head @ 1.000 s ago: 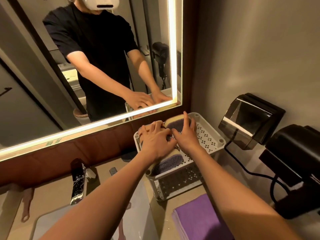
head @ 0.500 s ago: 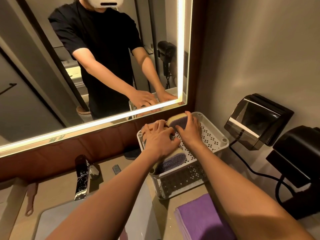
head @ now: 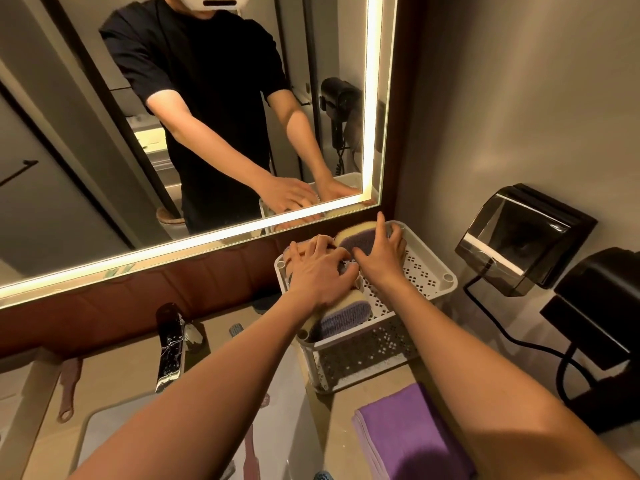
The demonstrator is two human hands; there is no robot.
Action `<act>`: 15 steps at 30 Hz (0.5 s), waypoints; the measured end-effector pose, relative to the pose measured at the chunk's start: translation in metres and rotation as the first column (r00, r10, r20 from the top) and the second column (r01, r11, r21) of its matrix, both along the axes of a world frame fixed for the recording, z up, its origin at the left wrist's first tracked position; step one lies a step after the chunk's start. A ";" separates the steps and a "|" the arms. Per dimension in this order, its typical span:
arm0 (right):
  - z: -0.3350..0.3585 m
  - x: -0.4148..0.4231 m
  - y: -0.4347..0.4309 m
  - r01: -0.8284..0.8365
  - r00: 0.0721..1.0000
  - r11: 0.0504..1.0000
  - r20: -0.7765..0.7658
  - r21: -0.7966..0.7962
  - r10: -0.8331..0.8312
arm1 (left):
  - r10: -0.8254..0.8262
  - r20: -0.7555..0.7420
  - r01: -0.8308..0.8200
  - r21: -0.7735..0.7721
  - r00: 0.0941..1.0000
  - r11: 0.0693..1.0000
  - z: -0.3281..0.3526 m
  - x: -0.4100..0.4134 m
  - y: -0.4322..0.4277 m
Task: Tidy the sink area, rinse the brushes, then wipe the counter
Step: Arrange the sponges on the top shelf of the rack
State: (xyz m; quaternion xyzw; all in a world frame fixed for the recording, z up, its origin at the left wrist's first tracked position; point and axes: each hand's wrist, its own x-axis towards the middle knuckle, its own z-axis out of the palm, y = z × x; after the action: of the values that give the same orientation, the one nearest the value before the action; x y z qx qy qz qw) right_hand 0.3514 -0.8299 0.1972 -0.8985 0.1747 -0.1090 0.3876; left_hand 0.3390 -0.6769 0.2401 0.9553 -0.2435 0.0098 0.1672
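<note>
Two sponges: the rear sponge point(head: 358, 237) stands on edge at the back of the top tray of the basket point(head: 424, 271). The front sponge point(head: 343, 315) lies at the tray's near rim, partly under the left wrist.
Left grip point(head: 318, 271): palm down, fingers spread and bent over the tray's left side. What lies beneath is hidden, so I cannot tell whether it holds anything.
Right grip point(head: 382, 259): thumb on the rear sponge's purple face, forefinger straight along its edge. I cannot tell whether it holds the sponge or only steadies it.
Topple risk: the rear sponge, balanced on edge, may fall flat once it is let go.
Basket risk: it looks light and tall and stands beside the sink point(head: 100, 427). A hard press on one side could rock or slide it.
Rim risk: a wrist pulled back could drag the front sponge over the edge.
Cloth point(head: 408, 434): it lies on the counter near the basket's foot, where a dropped sponge would likely land.
</note>
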 end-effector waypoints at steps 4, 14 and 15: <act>0.013 -0.011 0.004 -0.001 0.997 0.999 0.081 -0.041 0.004 | -0.020 -0.021 0.018 -0.088 1.000 0.996 -0.002 0.003 0.008; 0.041 -0.039 0.051 -0.103 0.971 0.993 0.212 -0.051 0.112 | 0.002 -0.020 -0.005 -0.151 1.000 0.989 0.006 -0.008 0.070; 0.045 -0.040 0.059 -0.124 0.969 0.991 0.212 -0.042 0.130 | 0.010 -0.028 -0.014 -0.168 1.000 0.986 0.007 -0.010 0.078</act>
State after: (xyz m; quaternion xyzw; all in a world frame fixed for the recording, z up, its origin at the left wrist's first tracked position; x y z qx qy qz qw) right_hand 0.3110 -0.7708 0.2417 -0.8963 0.0727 -0.1825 0.3975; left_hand 0.3291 -0.5987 0.2468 0.9393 -0.2338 0.0186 0.2505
